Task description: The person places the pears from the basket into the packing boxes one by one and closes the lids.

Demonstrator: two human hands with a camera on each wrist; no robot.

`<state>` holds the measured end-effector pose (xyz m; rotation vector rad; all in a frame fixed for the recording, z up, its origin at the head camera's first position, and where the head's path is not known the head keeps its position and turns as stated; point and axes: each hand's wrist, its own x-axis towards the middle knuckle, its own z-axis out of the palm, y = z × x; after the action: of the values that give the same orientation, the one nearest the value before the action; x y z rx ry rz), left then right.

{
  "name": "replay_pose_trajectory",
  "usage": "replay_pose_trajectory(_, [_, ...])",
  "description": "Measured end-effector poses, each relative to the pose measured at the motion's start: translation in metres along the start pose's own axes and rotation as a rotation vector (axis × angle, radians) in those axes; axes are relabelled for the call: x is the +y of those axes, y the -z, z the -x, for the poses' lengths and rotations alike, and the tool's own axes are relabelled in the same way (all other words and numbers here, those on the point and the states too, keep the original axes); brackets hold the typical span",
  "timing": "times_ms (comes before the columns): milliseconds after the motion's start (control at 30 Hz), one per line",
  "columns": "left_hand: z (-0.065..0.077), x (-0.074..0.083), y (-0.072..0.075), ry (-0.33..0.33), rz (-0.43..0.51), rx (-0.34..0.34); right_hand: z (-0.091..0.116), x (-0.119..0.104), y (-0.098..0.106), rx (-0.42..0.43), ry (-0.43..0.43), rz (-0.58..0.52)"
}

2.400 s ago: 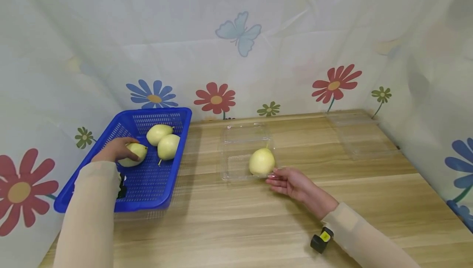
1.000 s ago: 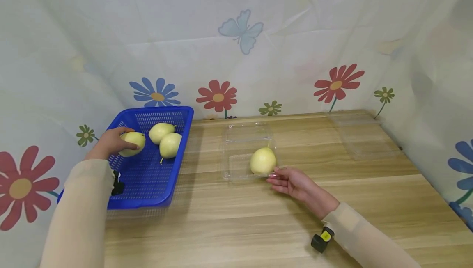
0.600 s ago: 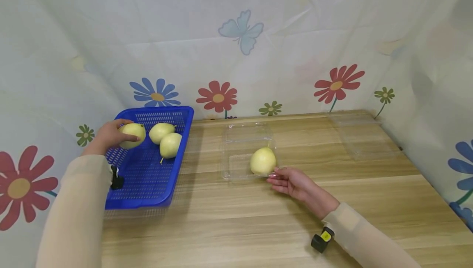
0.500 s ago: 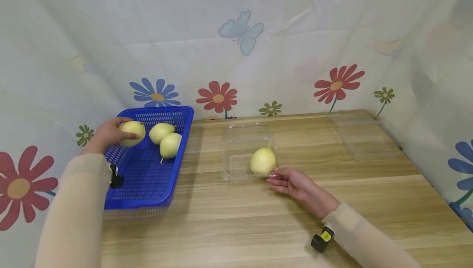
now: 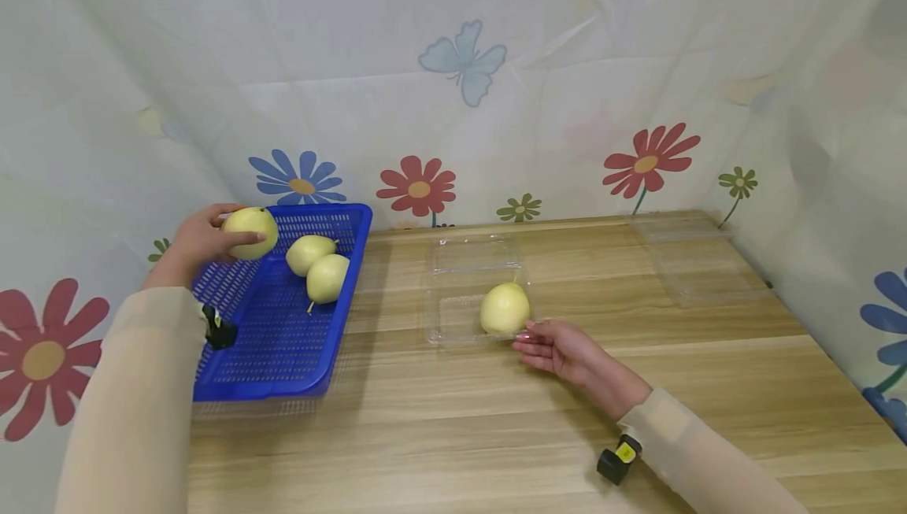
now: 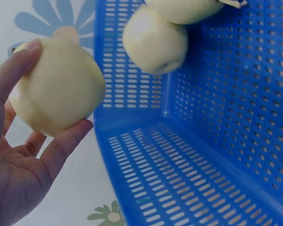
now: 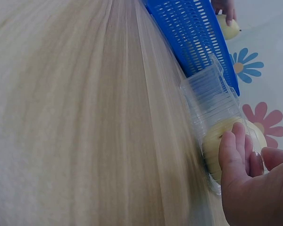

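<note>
My left hand (image 5: 197,245) grips a pale yellow pear (image 5: 252,232) between thumb and fingers, held up at the far left side of a blue perforated basket (image 5: 272,384). In the left wrist view the same pear (image 6: 59,87) is beside the basket's rim, apart from it. Two more pears, one behind (image 5: 309,254) and one in front (image 5: 327,278), lie in the basket. A clear plastic clamshell box (image 5: 453,282) lies unfolded on the table, with one pear (image 5: 505,309) in its front right part. My right hand (image 5: 563,350) pinches the box's front right edge.
A second clear plastic box (image 5: 701,262) lies at the back right of the wooden table (image 5: 439,427). A flower-printed cloth (image 5: 553,105) stands behind and at both sides. Black wrist cameras sit under the left cuff and the right cuff.
The left hand has lifted a pear from the basket floor, up and slightly left. The right hand stays at the box's edge, and the other pears lie as before.
</note>
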<state>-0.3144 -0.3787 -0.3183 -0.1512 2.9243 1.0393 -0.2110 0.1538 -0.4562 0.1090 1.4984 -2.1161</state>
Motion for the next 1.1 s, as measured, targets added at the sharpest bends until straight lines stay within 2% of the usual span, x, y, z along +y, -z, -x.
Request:
replay_pose_trajectory(200, [0.001, 0.009, -0.001, -0.025, 0.063, 0.029, 0.000, 0.000, 0.000, -0.004, 0.002, -0.004])
replay_pose_trajectory(467, [0.005, 0.021, -0.003, -0.040, 0.195, 0.041, 0.001, 0.001, 0.000, -0.008, 0.003, -0.003])
replay_pose_trajectory(667, [0.007, 0.029, -0.005, -0.047, 0.238, 0.070, 0.000, 0.000, 0.000, -0.007, 0.004, -0.003])
replay_pose_trajectory(933, [0.009, 0.039, -0.011, -0.019, 0.309, 0.063, 0.001, 0.000, -0.001, -0.002, 0.001, 0.001])
replay_pose_trajectory(1100, [0.013, 0.049, -0.012, -0.013, 0.382, 0.029, 0.002, 0.000, -0.001, 0.001, 0.001, 0.006])
